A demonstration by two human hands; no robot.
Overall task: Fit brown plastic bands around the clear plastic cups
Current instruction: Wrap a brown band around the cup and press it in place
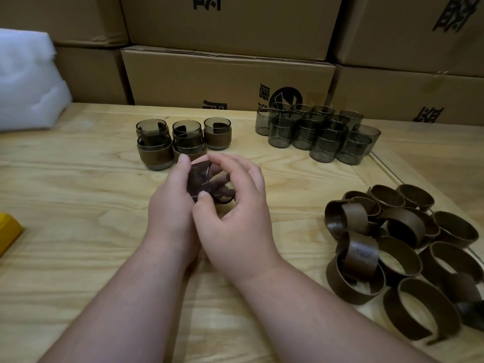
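Observation:
Both my hands meet over the middle of the wooden table [78, 195]. My left hand [171, 205] and my right hand [235, 205] together hold one clear smoky cup with a brown band [203, 182] on it, lying on its side between the fingers. Fingers of both hands curl round it. Behind them stand several cups that wear bands [157, 150]. A cluster of bare clear cups [317, 132] stands at the back right. Loose brown bands [403, 252] lie heaped at the right.
Stacked cardboard boxes [227, 77] wall off the far edge of the table. A white foam bundle [26, 79] sits at the back left. A yellow object [7, 231] pokes in at the left edge.

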